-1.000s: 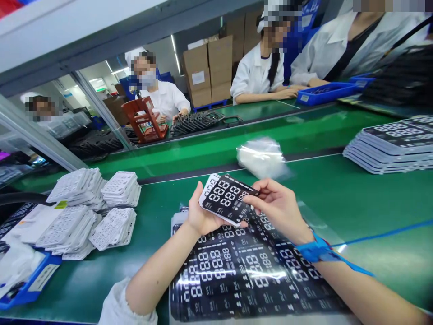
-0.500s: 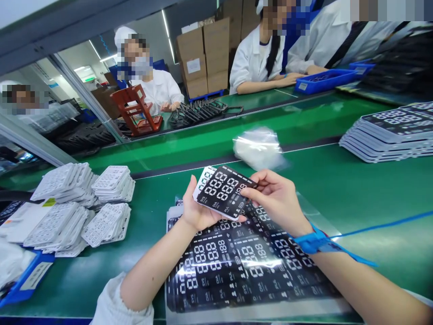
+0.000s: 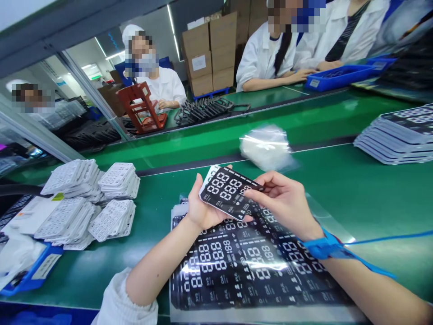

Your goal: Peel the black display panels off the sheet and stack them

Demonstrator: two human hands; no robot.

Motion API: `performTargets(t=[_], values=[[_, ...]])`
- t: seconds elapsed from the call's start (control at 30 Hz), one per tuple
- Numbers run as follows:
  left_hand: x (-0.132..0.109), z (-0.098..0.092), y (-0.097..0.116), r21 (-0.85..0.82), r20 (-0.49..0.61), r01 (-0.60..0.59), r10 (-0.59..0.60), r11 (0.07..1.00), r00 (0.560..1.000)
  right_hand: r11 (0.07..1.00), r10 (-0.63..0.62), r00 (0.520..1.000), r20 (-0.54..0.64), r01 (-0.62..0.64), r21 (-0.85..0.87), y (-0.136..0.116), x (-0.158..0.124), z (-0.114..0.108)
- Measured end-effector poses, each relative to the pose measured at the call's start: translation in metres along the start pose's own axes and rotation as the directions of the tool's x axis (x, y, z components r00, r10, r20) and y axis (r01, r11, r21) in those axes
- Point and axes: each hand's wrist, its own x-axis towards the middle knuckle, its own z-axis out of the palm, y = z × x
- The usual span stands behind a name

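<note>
My left hand (image 3: pixel 199 205) supports a white display frame (image 3: pixel 205 177), mostly hidden beneath a black display label (image 3: pixel 227 189) printed with white digits. Thumb and fingers of my right hand (image 3: pixel 284 198) pinch the label's right edge. The label lies over the frame, slightly offset, so a white strip of the frame shows at the upper left. Below both hands, a sheet of black printed labels (image 3: pixel 243 262) lies on the green table. A blue wrist strap (image 3: pixel 324 246) is around my right wrist.
Stacks of white frames (image 3: pixel 59 221) stand at left, beside a blue bin (image 3: pixel 40 273). Clear plastic film (image 3: pixel 265 146) lies beyond my hands. A stack of labelled frames (image 3: pixel 395 140) is at right. Across the belt sit co-workers, a red-brown fixture (image 3: pixel 140 108) and blue trays (image 3: pixel 338 76).
The view has shifted, so the whole scene sits slightly further right. Both hands keep the same hold on the frame and the label.
</note>
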Motion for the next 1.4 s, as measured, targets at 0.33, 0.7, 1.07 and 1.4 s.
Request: performTargets(t=[0.33, 0.7, 1.07, 1.4], values=[[0.000, -0.004, 0.000, -0.004, 0.008, 0.012, -0.012, 1.000, 1.000, 0.999, 0.013, 1.000, 0.001, -0.013, -0.053, 0.004, 0.000, -0.002], [0.000, -0.006, -0.001, 0.000, 0.004, -0.003, 0.003, 1.000, 1.000, 0.980, -0.054, 0.996, 0.072, 0.067, -0.189, 0.009, -0.002, -0.004], [0.001, 0.001, -0.014, 0.308, -0.119, -0.022, 0.062, 0.951, 0.991, 0.706, -0.373, 0.895, 0.243, 0.444, -0.552, 0.003, 0.003, -0.004], [0.001, -0.006, -0.040, 0.641, -0.151, -0.041, 0.178, 0.767, 0.972, 0.780, -0.372, 0.742, 0.557, 0.576, -0.246, -0.002, -0.010, 0.008]])
